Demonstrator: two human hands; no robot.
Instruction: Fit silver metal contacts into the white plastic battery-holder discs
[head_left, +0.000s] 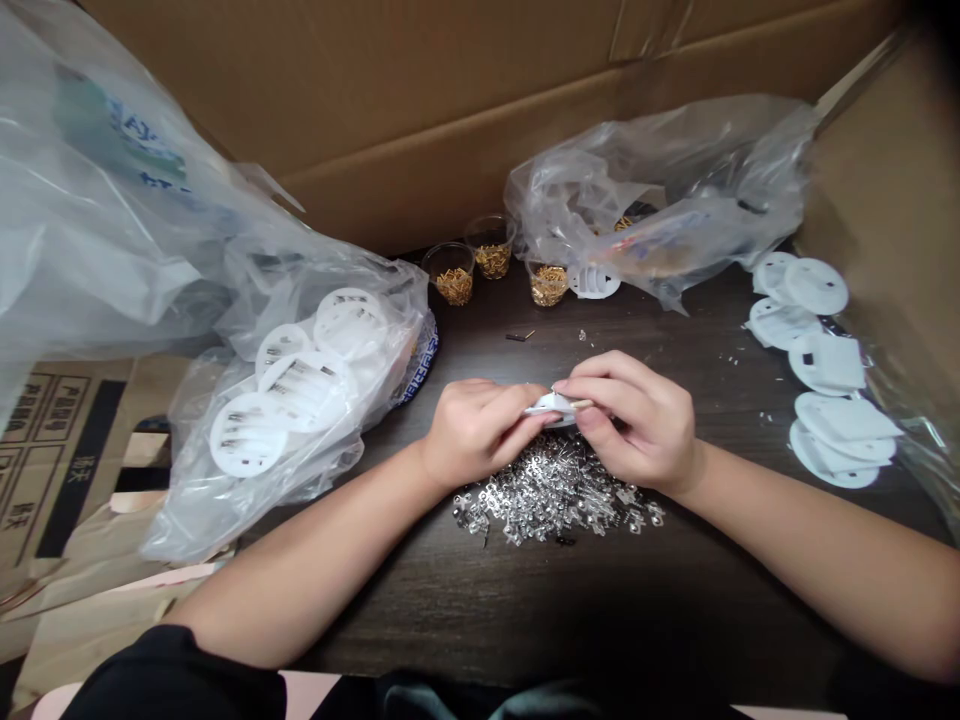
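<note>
My left hand [484, 425] grips the left side of a small white plastic disc [553, 406], tilted nearly edge-on. My right hand [637, 420] is closed at its right side, with fingertips on the disc and a thin gold-coloured piece [582, 404] between thumb and fingers. Just below both hands lies a pile of small silver metal parts [551, 490] on the dark table [420, 600]. The fingers hide part of the disc.
Clear cups of gold pins [454, 286] stand at the back. White discs lie on a plastic bag [180, 400] at left and in stacks [844, 440] at right. Another bag [697, 220] sits at the back right. Cardboard walls [420, 110] rise behind.
</note>
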